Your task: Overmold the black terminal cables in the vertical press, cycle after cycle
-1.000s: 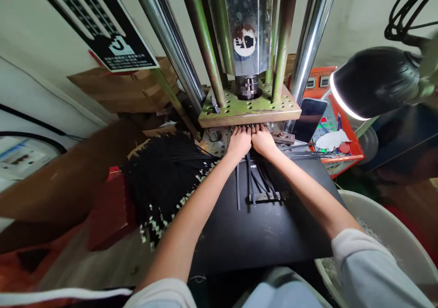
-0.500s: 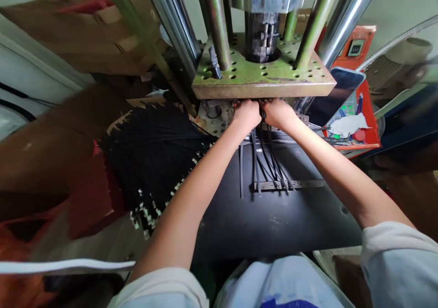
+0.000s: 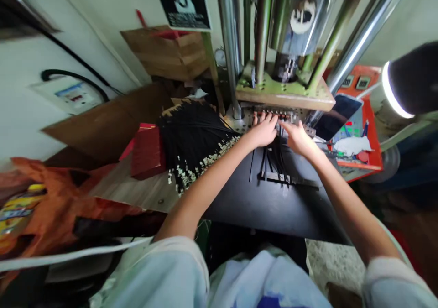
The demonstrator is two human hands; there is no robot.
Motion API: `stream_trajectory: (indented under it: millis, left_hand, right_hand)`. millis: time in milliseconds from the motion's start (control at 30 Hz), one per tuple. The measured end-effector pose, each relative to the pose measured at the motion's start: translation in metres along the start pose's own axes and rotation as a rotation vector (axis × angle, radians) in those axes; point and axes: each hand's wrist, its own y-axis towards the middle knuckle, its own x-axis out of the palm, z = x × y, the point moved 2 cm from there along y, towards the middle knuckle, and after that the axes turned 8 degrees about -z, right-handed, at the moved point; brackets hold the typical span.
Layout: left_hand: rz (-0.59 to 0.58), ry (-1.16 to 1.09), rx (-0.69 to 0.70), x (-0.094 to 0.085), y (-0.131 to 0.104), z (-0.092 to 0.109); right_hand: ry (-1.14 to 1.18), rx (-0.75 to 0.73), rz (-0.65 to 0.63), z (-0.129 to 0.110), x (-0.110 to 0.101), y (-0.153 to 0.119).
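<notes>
Both hands are at the front of a press, just below its drilled steel plate. My left hand lies palm down with fingers spread, its fingertips on a metal fixture with a row of small red parts. Close on its right, my right hand has its index finger stretched toward the fixture and its thumb raised; its other fingers are partly hidden. Several thin black cables run from the fixture toward me, their near ends over a metal bar on the black work surface.
A large heap of black cables with pale end pieces lies to the left, beside a dark red box. An orange tray with small items and a phone-like dark screen stand right. A lamp hangs at the far right.
The view has swung left and back. My hands, earlier closed together under the press plate, have drawn nearer to me and opened, showing the row of red parts.
</notes>
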Motion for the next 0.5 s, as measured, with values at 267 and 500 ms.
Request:
stream_trajectory:
  millis: [267, 500]
  left_hand:
    - [0.491, -0.111, 0.157, 0.097, -0.247, -0.066]
    - [0.625, 0.106, 0.0, 0.14, -0.276, -0.084]
  right_hand:
    - [0.194, -0.043, 0.223, 0.018, 0.094, -0.147]
    - [0.176, 0.002, 0.224, -0.012, 0.106, -0.193]
